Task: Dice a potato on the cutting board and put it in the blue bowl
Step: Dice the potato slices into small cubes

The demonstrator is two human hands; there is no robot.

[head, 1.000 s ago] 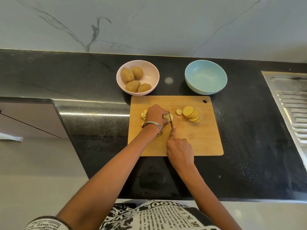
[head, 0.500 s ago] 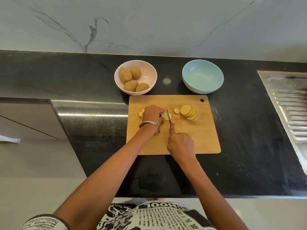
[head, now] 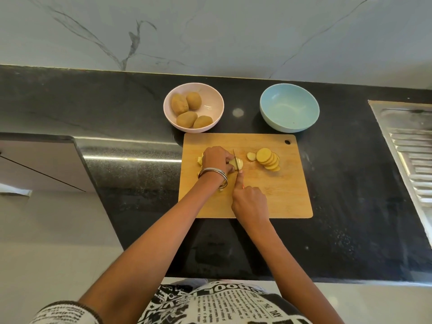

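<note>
Slicing a potato on the cutting board (head: 268, 197).

The left hand (head: 216, 160), fingers curled, grips the potato piece (head: 236, 163) at the board's far left, its cut end poking out right of the fingertips, long axis running left-right. The right hand (head: 250, 202) is clamped on the knife (head: 236, 160), forefinger stretched along it, blade pointing far across the piece. Right of it lie the slices (head: 267, 159); the blue bowl (head: 289, 107) stands beyond.
</note>
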